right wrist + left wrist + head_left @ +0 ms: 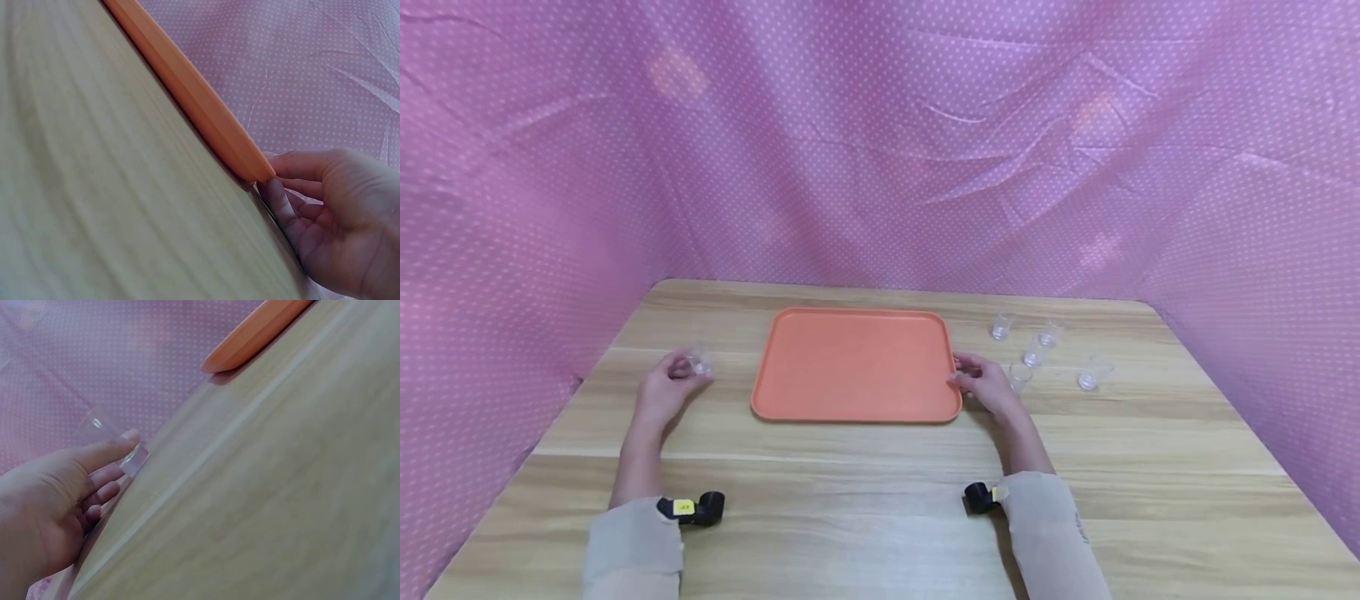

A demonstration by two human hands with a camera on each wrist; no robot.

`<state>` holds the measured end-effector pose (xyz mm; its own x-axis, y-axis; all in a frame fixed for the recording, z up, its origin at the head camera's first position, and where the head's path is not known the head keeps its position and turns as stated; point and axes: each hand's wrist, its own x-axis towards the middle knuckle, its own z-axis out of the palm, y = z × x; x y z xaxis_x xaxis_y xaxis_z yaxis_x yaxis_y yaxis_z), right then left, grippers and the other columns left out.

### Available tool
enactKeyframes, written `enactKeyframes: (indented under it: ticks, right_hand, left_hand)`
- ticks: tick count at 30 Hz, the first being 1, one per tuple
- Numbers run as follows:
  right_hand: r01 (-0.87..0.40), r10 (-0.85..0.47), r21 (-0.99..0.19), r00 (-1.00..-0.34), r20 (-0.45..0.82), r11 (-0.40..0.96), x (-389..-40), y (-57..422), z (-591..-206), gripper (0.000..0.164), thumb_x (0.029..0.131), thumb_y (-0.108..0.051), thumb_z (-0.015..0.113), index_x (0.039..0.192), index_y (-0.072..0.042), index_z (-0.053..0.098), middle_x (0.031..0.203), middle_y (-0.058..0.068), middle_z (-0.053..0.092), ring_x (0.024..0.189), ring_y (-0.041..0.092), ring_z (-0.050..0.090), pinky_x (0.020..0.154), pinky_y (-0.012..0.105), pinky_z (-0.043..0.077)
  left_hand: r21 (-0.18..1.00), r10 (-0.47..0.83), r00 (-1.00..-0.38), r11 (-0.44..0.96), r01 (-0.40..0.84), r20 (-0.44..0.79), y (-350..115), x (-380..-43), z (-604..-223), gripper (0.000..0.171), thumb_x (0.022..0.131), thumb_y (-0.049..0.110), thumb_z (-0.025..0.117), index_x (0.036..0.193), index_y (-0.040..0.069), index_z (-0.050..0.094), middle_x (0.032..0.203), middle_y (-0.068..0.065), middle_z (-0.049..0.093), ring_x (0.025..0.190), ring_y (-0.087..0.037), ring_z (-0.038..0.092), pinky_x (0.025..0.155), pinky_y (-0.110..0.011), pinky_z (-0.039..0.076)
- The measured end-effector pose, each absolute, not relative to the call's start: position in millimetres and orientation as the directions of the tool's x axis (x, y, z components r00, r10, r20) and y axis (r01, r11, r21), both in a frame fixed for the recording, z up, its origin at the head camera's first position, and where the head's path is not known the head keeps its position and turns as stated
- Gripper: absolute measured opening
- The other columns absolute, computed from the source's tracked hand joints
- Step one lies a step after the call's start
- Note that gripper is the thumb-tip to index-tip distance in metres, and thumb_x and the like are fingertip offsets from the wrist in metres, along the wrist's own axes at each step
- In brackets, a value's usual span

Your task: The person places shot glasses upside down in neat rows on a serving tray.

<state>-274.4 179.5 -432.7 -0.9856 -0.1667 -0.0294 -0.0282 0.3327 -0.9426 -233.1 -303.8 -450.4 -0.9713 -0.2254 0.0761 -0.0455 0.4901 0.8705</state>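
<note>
On the left of the table, my left hand (664, 393) pinches a small clear shot glass (701, 364) between thumb and fingers. Its base is at the tabletop in the left wrist view, and the glass (102, 427) tilts in that picture along with the table. An orange rectangular tray (856, 365) lies flat in the middle of the table. At its right edge, my right hand (990, 388) grips the rim. The right wrist view has the thumb at the near side of the tray (194, 100) corner and fingers behind it.
Several more clear shot glasses stand right of the tray, one (1018, 378) close beside my right hand and another (1094, 373) farthest right. Pink dotted cloth (880, 167) hangs behind and at both sides of the wooden table (820, 517).
</note>
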Motion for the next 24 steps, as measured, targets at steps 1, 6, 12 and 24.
enactKeyframes:
  ticks: [1,6,12,24]
  right_hand:
    - [-0.028,-0.164,-0.941,-0.986,-0.029,0.338,-277,181,-437,0.048,0.084,-0.002,0.062,0.13,0.004,0.047,0.113,0.022,0.056,0.082,0.018,0.058,0.068,0.026,0.048]
    - [-0.03,-0.162,-0.934,-0.986,-0.03,0.356,-284,186,-446,0.05,0.084,-0.004,0.063,0.131,0.002,0.048,0.114,0.02,0.056,0.084,0.018,0.058,0.068,0.024,0.048]
    - [-0.028,-0.167,-0.936,-0.985,-0.032,0.35,-285,188,-442,0.049,0.084,-0.003,0.063,0.13,0.003,0.048,0.113,0.02,0.056,0.082,0.017,0.058,0.067,0.023,0.049]
    - [-0.024,-0.159,-0.941,-0.987,-0.032,0.338,-288,187,-443,0.048,0.084,-0.004,0.063,0.129,0.004,0.048,0.111,0.02,0.057,0.079,0.015,0.058,0.064,0.023,0.048]
  left_hand:
    - [0.868,-0.228,-0.971,0.494,-0.049,0.074,-303,-234,-451,0.074,0.082,0.027,0.07,0.14,0.002,0.033,0.122,-0.027,0.048,0.11,-0.038,0.045,0.095,-0.051,0.037]
    - [0.836,-0.238,-0.969,0.542,-0.08,0.062,-301,-234,-450,0.063,0.084,0.024,0.068,0.136,0.0,0.041,0.117,-0.028,0.051,0.107,-0.04,0.047,0.094,-0.052,0.038]
    - [0.794,-0.259,-0.959,0.603,-0.07,0.112,-295,-234,-447,0.048,0.085,0.017,0.066,0.125,-0.004,0.05,0.112,-0.029,0.054,0.104,-0.041,0.05,0.092,-0.051,0.039]
    - [0.751,-0.242,-0.959,0.659,-0.048,0.15,-293,-239,-444,0.037,0.085,0.018,0.066,0.114,-0.004,0.057,0.1,-0.024,0.058,0.094,-0.037,0.052,0.083,-0.048,0.043]
